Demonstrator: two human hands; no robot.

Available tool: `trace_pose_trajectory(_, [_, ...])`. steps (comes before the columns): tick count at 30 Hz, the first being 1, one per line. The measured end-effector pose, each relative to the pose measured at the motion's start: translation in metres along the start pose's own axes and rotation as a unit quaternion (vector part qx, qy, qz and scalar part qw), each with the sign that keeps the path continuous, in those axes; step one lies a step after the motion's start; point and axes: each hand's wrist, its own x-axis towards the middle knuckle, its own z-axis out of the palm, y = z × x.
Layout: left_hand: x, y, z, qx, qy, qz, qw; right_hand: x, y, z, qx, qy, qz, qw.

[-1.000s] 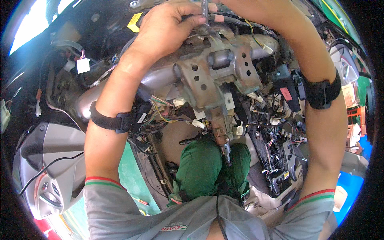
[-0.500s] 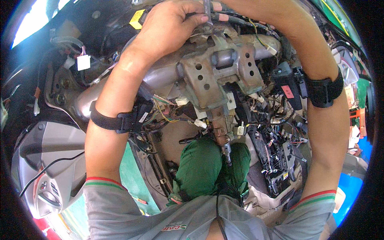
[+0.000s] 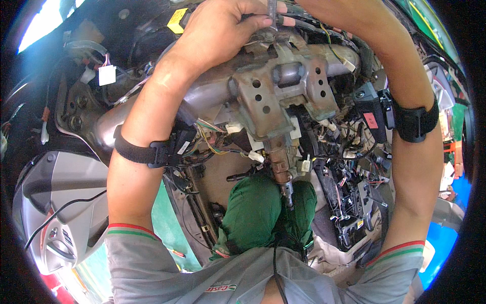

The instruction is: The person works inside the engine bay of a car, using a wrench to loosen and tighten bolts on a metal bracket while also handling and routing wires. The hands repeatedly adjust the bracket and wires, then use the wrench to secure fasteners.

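My left hand (image 3: 223,28) is at the top centre, thumb and fingers closed round a slim grey metal rod (image 3: 272,15) above a brownish metal bracket (image 3: 264,114) on a silver crossbeam (image 3: 205,91). My right hand (image 3: 309,5) is mostly cut off by the top edge, right of the rod; its fingers are out of sight. Just below the hands run dark cables with pink tape (image 3: 288,22). A yellow connector block (image 3: 176,21) sits left of my left hand. The rusty steering column (image 3: 280,162) hangs down from the bracket between my forearms.
I am inside a stripped car front. Loose wiring with white connectors (image 3: 106,74) surrounds the beam. A grey door panel (image 3: 61,177) is at the left. My green-trousered legs (image 3: 253,213) flank the column's lower end. A black module (image 3: 368,106) sits beside my right forearm.
My left hand and the rod have shifted slightly to the right in the picture, along with the beam and bracket. My left hand's grip looks the same.
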Motion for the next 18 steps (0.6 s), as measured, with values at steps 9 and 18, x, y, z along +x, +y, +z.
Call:
trace_pose_trajectory(9, [0.001, -0.001, -0.001, 0.037, -0.011, -0.002, 0.999, 0.003, -0.014, -0.005, 0.088, -0.063, 0.110, 0.988])
trace_pose_trajectory(18, [0.000, -0.011, 0.001, 0.102, -0.042, 0.105, 0.988, 0.001, -0.021, -0.030, 0.306, -0.196, 0.169, 0.916])
